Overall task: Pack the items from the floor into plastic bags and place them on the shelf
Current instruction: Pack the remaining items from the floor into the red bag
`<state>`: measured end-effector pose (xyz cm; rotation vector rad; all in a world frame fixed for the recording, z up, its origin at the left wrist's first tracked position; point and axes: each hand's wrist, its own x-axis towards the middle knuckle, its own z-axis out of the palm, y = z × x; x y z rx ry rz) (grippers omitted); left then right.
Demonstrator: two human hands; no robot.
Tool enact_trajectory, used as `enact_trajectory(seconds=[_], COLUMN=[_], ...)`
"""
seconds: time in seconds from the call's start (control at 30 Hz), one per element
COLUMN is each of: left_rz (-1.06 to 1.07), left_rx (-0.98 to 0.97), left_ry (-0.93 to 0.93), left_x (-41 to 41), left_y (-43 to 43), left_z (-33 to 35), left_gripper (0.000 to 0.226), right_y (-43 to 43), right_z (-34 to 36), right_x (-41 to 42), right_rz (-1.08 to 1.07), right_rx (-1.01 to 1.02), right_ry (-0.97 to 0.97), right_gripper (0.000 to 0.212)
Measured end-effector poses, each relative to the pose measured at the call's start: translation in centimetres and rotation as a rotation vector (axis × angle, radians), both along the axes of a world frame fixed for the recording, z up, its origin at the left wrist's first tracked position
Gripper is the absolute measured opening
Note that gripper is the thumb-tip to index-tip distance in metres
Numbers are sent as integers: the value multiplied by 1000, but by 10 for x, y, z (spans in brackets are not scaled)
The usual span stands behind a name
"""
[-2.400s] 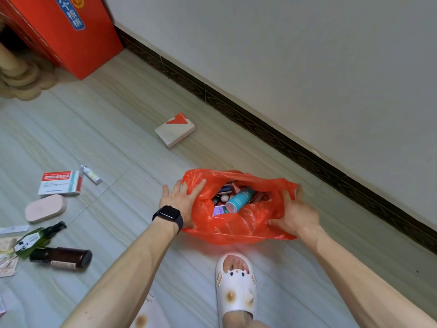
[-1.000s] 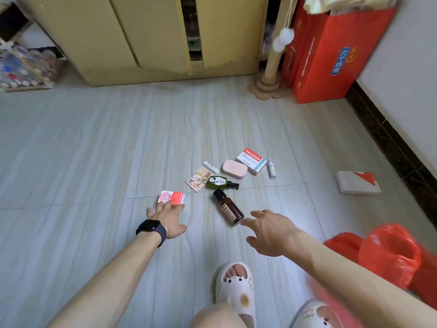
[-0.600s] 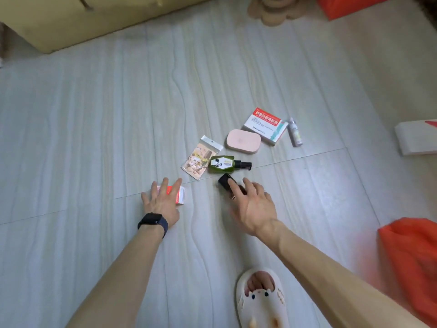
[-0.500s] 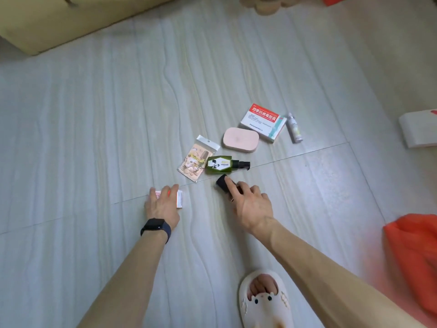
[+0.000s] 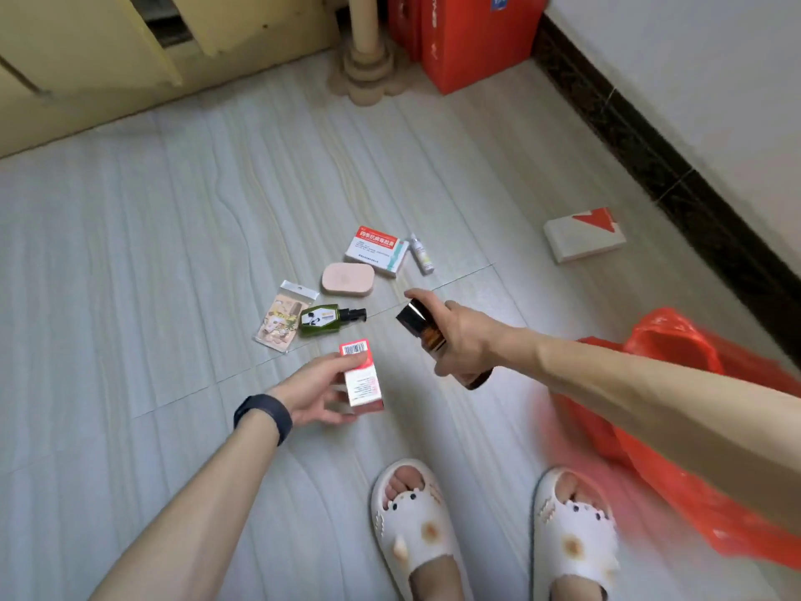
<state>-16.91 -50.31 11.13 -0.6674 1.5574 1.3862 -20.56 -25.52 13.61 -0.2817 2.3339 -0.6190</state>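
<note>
My left hand holds a small red and white box above the floor. My right hand grips a brown bottle with a black cap, lifted off the tiles. An orange plastic bag lies on the floor to the right, partly behind my right forearm. On the floor ahead lie a green pump bottle, a flat packet, a pink oval case, a red and white medicine box and a small white tube.
A white box with a red corner lies near the dark baseboard on the right. Yellow cabinets, a beige post base and a red carton stand at the back. My feet in white slippers are below.
Both hands went from the bag to the floor items. The left hand picked up the small red and white box and the right hand lifted the brown bottle; both have moved right, toward the bag.
</note>
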Motion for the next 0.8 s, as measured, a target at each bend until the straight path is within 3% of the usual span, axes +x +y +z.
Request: enact_trajectory(seconds=[0.13, 0.33, 0.43, 0.53, 0.63, 0.8], left_rz=[-139, -339, -495, -670, -879, -1101], left_rx=[45, -22, -79, -172, -263, -193], left_ry=[182, 500, 624, 699, 798, 830], left_x=[-12, -15, -5, 7, 20, 53], left_y=[49, 131, 173, 213, 260, 353], left_z=[67, 156, 182, 189, 177, 123], left_gripper=[31, 65, 70, 73, 76, 71], right_y=[59, 133, 160, 181, 197, 209], right_z=[55, 110, 110, 100, 81, 54], right_x=[33, 121, 170, 219, 269, 330], right_rz=[-235, -543, -778, -1022, -1318, -1696], right_rx=[-136, -389, -600, -746, -830, -867], right_ry=[133, 255, 288, 318, 297, 344], right_gripper=[112, 111, 103, 92, 93, 86])
